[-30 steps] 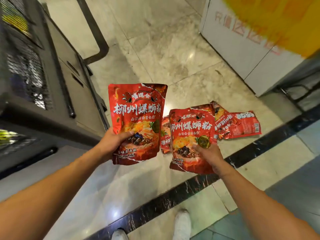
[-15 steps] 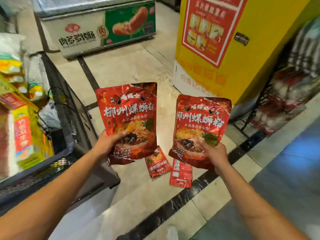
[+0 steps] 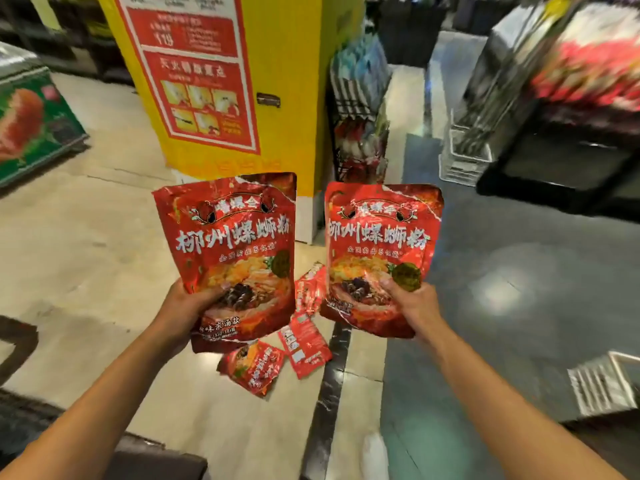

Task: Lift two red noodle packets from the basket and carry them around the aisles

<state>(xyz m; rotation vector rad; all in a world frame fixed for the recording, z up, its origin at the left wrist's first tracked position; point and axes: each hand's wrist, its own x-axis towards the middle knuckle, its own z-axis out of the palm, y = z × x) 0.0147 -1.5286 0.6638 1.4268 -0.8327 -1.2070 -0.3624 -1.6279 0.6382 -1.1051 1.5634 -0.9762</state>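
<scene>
My left hand (image 3: 187, 308) grips the lower left edge of a red noodle packet (image 3: 235, 244) with white Chinese lettering, held upright in front of me. My right hand (image 3: 414, 304) pinches the lower right part of a second, matching red packet (image 3: 381, 244), thumb across its front. The two packets hang side by side, a small gap apart. Below them on the floor lie more red packets: one (image 3: 252, 370) face up near my left wrist, another (image 3: 304, 344) showing its back, and a third (image 3: 310, 284) partly hidden between the held packets.
A yellow pillar (image 3: 277, 64) with a red poster stands straight ahead. A rack of hanging goods (image 3: 360, 109) is beside it, a green freezer chest (image 3: 31, 126) at left, white crates (image 3: 464, 157) and dark shelving (image 3: 571, 116) at right. A black floor strip (image 3: 329, 393) runs underfoot.
The view has swung up and to the right, away from the cart and freezer toward the pillar and shelves. Both hands keep their packets, now raised higher and closer to level.
</scene>
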